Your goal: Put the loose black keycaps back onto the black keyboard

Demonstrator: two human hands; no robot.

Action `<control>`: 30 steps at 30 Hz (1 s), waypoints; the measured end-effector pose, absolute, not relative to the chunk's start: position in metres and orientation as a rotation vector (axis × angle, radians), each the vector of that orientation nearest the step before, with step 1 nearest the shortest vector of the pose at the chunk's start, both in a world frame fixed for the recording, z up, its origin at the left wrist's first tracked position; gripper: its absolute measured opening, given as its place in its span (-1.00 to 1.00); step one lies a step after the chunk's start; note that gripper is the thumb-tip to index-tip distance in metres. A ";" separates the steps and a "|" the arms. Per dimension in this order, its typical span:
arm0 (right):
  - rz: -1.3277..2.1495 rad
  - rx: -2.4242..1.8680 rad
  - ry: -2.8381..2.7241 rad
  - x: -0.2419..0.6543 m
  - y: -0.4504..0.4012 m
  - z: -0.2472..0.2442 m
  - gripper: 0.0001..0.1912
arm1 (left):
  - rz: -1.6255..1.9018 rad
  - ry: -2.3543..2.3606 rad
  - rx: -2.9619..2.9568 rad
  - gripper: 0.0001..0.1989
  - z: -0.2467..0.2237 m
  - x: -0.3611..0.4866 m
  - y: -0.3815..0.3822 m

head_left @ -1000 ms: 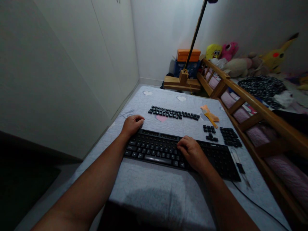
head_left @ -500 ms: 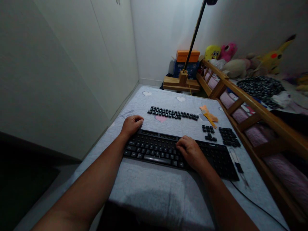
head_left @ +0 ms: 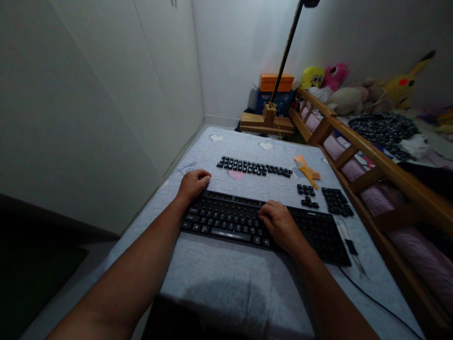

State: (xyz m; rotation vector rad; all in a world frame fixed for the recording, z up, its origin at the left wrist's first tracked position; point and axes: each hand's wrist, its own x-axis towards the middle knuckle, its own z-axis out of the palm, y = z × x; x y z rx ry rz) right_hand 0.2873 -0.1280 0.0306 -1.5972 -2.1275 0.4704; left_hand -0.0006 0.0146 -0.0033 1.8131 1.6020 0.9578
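Note:
A black keyboard point(head_left: 231, 234) lies on the cloth-covered table point(head_left: 219, 269), with its lower rows of keycaps fitted and bare spots in the upper rows and at the right end. My left hand point(head_left: 193, 184) rests at its back left corner, fingers curled together; what they hold, if anything, is hidden. Over the right-centre of the keyboard, my right hand point(head_left: 278, 218) has its fingers bent and pinched down at the keys; its fingertips are too small to read. Behind the keyboard lie rows of loose keycaps point(head_left: 247, 166).
More loose keycaps point(head_left: 336, 201) lie at the right, near an orange-handled brush point(head_left: 308, 175) on an orange cloth. A wire tool point(head_left: 351, 246) sits beside the keyboard's right end, and a cable point(head_left: 375, 298) runs off front right. A wooden rail point(head_left: 371, 156) borders the table.

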 end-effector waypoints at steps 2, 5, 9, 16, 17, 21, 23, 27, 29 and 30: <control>0.499 -1.599 -2.112 0.288 -0.129 0.033 -0.85 | 0.962 1.605 1.804 -0.67 -0.003 0.000 0.014; 0.577 -1.538 -2.062 0.291 -0.130 0.037 -0.86 | 0.957 1.604 1.798 -0.67 -0.001 0.001 0.013; 0.634 -1.494 -1.861 0.296 -0.130 0.040 -0.86 | 0.944 1.609 1.805 -0.68 0.002 0.001 0.012; 0.594 -1.572 -1.803 0.313 -0.119 0.051 -0.88 | 0.940 1.599 1.805 -0.69 0.002 0.002 0.012; 0.568 -1.593 -1.826 0.316 -0.114 0.053 -0.88 | 0.941 1.599 1.803 -0.69 0.001 0.002 0.013; 0.382 -1.714 -1.898 0.328 -0.081 0.056 -0.89 | 0.951 1.579 1.793 -0.69 -0.001 0.002 0.013; 0.289 -1.810 -1.929 0.330 -0.060 0.054 -0.86 | 0.960 1.570 1.792 -0.68 -0.001 0.002 0.013; 0.192 -1.880 -1.973 0.329 -0.023 0.043 -0.81 | 0.963 1.558 1.784 -0.69 0.000 0.002 0.013; 0.161 -1.897 -1.981 0.327 -0.010 0.037 -0.79 | 0.963 1.558 1.781 -0.70 0.001 0.002 0.012; 0.146 -1.906 -1.984 0.326 -0.005 0.034 -0.77 | 0.961 1.556 1.782 -0.70 0.001 0.001 0.012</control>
